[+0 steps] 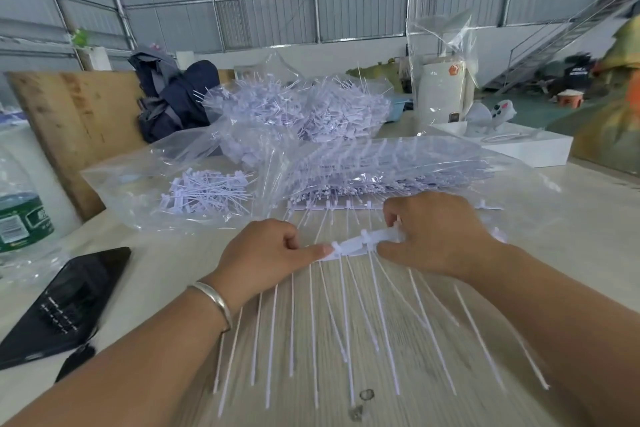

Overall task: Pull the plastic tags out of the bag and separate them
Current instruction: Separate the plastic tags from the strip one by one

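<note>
A white strip of joined plastic tags [360, 243] lies across the table in front of me, its long thin tails fanning toward me. My left hand [266, 250] pinches the strip's left end with the fingers curled. My right hand [433, 236] grips its right end. Just beyond my hands a clear bag [398, 163] holds stacked tag strips, its open mouth toward me, one strip edge [346, 206] sticking out. To the left a second clear bag [138, 184] holds loose separated tags [207, 192].
A big heap of loose tags [301, 111] in plastic sits farther back. A dark phone or calculator [62, 305] lies at the left, a green-labelled bottle [20, 215] beyond it. A white box [530, 147], a dark backpack [173, 97] and a wooden board [69, 121] stand behind.
</note>
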`<state>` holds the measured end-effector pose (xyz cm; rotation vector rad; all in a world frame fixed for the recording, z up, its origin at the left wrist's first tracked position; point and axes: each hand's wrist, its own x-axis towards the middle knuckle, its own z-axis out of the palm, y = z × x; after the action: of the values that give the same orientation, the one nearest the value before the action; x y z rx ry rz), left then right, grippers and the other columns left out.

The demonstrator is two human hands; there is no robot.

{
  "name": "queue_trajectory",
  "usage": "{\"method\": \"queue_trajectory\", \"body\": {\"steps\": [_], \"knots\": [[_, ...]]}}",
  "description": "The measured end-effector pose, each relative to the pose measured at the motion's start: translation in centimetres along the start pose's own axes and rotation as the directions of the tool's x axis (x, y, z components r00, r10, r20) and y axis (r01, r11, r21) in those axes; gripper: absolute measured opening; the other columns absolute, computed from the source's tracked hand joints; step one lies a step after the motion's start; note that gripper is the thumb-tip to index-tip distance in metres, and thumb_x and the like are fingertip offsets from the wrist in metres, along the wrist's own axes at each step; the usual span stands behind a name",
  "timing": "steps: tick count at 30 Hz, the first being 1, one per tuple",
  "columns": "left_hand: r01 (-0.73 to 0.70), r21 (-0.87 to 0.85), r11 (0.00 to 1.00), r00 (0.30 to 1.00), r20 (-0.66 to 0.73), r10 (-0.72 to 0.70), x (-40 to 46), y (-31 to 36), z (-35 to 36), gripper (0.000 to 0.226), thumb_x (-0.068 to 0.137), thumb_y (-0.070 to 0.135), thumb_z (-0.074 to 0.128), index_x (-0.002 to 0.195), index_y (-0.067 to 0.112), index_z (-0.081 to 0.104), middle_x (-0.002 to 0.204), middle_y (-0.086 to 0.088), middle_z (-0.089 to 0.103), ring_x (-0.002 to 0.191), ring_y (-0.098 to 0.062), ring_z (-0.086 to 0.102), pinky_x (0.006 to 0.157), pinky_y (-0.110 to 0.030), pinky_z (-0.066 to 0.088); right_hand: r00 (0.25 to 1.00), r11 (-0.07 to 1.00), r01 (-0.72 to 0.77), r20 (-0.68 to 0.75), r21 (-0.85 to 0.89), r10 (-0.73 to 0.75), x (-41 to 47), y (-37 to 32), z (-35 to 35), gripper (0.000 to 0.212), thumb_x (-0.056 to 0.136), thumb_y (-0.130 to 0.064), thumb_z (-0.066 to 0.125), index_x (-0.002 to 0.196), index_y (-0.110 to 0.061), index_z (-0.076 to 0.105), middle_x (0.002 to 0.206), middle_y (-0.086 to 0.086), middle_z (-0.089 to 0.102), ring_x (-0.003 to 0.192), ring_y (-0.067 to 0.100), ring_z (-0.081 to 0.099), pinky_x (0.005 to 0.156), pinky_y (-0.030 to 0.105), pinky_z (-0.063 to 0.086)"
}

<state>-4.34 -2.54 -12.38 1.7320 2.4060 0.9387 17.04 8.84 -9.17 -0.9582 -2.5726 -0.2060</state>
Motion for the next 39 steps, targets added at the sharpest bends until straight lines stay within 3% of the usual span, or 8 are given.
{"method": "queue_trajectory", "body": {"steps": [4,11,14,20,25,30,34,39], "knots": [[-0.005,0.019,1.0,0.999,-0.045,0.006,0.0,-0.1,0.4,0.057,0.069,0.072,0.065,0.055,0.018,0.051,0.044,0.013,0.043,0.045,-0.005,0.04,0.053,-0.027,0.035,0.969,0.944,0.108,-0.179,-0.31,-0.17,0.1,-1.4,-0.4,0.026,0.075,-0.05,0.05,0.079,-0.025,0.041,0.055,-0.006,0.034,0.05,0.019,0.034,0.047,0.024,0.014],[-0.005,-0.029,1.0,0.991,-0.133,0.001,-0.2,0.5,0.1,0.074,0.068,0.087,0.045,0.056,0.014,0.049,0.044,0.011,0.038,0.045,-0.007,0.039,0.053,-0.027,0.035,0.995,0.974,-0.032,-0.103,-0.223,0.009,0.7,2.0,0.4,0.021,0.075,-0.04,0.055,0.086,-0.023,0.062,0.071,-0.005,0.059,0.065,0.02,0.05,0.059,0.024,0.032],[-0.051,-0.082,0.995,0.985,-0.166,0.037,-0.2,0.7,0.1,0.066,0.078,0.078,0.046,0.05,0.02,0.035,0.041,0.01,0.034,0.043,-0.009,0.035,0.053,-0.028,0.032,0.997,0.974,-0.066,-0.043,-0.218,0.058,1.0,3.0,1.3,0.022,0.076,-0.037,0.057,0.093,-0.025,0.063,0.084,-0.007,0.066,0.08,0.018,0.061,0.066,0.024,0.035],[-0.024,0.061,0.998,0.981,-0.189,0.036,0.3,-0.3,-0.2,0.057,0.09,0.052,0.052,0.046,0.019,0.038,0.038,0.006,0.036,0.046,-0.014,0.041,0.049,-0.026,0.029,0.982,0.948,-0.154,0.062,-0.279,0.178,0.8,4.0,1.7,0.021,0.078,-0.035,0.057,0.098,-0.029,0.061,0.093,-0.009,0.064,0.092,0.016,0.061,0.078,0.028,0.033],[0.007,0.077,0.997,0.99,-0.141,0.004,0.3,-0.6,0.3,0.056,0.088,0.053,0.058,0.047,0.019,0.042,0.043,0.005,0.039,0.047,-0.012,0.043,0.049,-0.026,0.031,0.984,0.994,-0.052,0.174,0.097,0.034,0.7,2.9,1.5,0.037,0.071,-0.021,0.065,0.105,-0.034,0.056,0.095,-0.014,0.059,0.095,0.01,0.056,0.092,0.033,0.032],[-0.027,0.031,0.999,0.981,-0.192,0.033,-0.1,0.8,1.1,0.056,0.088,0.056,0.056,0.049,0.019,0.041,0.044,0.005,0.039,0.047,-0.013,0.042,0.05,-0.027,0.033,0.996,0.761,0.024,0.053,0.649,-0.077,0.1,-0.2,2.1,0.036,0.085,-0.001,0.052,0.112,-0.024,0.061,0.102,-0.006,0.06,0.098,0.01,0.055,0.08,0.011,0.041],[-0.043,-0.131,0.99,0.976,-0.216,0.014,0.1,1.5,1.3,0.059,0.087,0.052,0.061,0.048,0.015,0.038,0.04,0.008,0.034,0.042,-0.008,0.034,0.046,-0.02,0.027,0.986,0.768,0.051,0.089,0.639,-0.14,0.1,-1.8,3.2,0.026,0.094,-0.04,0.052,0.113,-0.025,0.061,0.09,-0.003,0.064,0.084,0.012,0.059,0.081,0.029,0.046],[0.123,-0.336,0.934,0.954,-0.218,-0.204,0.7,0.5,0.1,0.053,0.092,0.046,0.057,0.058,0.006,0.064,0.043,0.004,0.056,0.039,-0.005,0.047,0.049,-0.019,0.038,0.99,0.809,0.015,0.107,0.588,-0.096,0.3,-1.3,4.1,0.029,0.093,-0.046,0.052,0.078,-0.023,0.062,0.076,-0.005,0.058,0.072,0.011,0.053,0.07,0.026,0.04]]}}
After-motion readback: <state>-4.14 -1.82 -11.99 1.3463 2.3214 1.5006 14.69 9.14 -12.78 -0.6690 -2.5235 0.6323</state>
